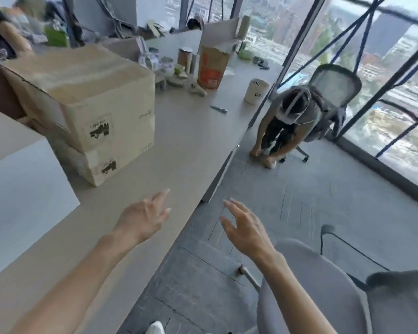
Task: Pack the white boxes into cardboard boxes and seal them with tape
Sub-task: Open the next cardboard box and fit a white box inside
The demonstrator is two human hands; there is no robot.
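Left grip, right grip hovering lower centre, fingers spread, holding nothing. Cardboard boxes sitting upper left on worktop; person crouching centre right.

Both hands, left and right, hover empty with fingers spread (holding nothing) near two stacked cardboard boxes on the table.

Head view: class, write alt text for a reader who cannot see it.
The left hand and right hand reach forward, open and empty, near two stacked cardboard boxes on a table. Another person crouches on the floor beyond.
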